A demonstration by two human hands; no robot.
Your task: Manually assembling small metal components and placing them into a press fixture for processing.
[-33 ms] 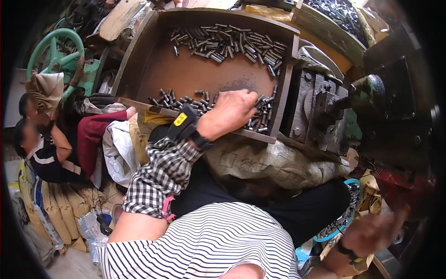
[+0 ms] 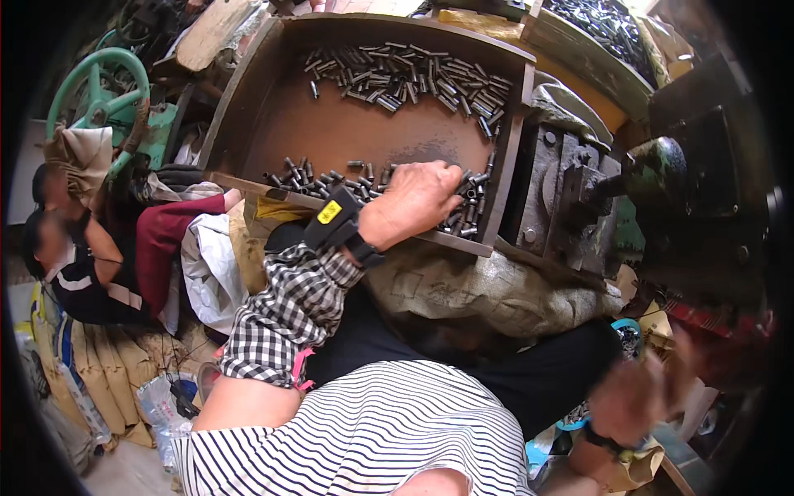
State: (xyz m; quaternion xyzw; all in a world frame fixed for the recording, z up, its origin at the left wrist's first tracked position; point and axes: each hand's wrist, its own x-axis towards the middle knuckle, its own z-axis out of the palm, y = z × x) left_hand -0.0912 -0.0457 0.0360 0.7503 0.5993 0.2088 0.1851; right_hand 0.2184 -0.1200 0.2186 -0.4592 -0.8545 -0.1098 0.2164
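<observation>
My left hand rests over the near side of a wooden tray, fingers curled down among short dark metal tubes. Its fingertips are hidden, so what they pinch, if anything, does not show. Along the far side of the same tray lies a loose heap of longer shiny metal tubes. My right hand is low on the right, smeared by motion, near a blue basin with small metal parts; its fingers cannot be made out.
A dark, greasy machine stands right of the tray. Another bin of metal pieces is at the far right. Leftward are a green handwheel and a seated person. A sack hangs below the tray.
My right hand has moved leftward, covering more of the blue basin. My left hand has shifted very slightly to the right among the short tubes.
</observation>
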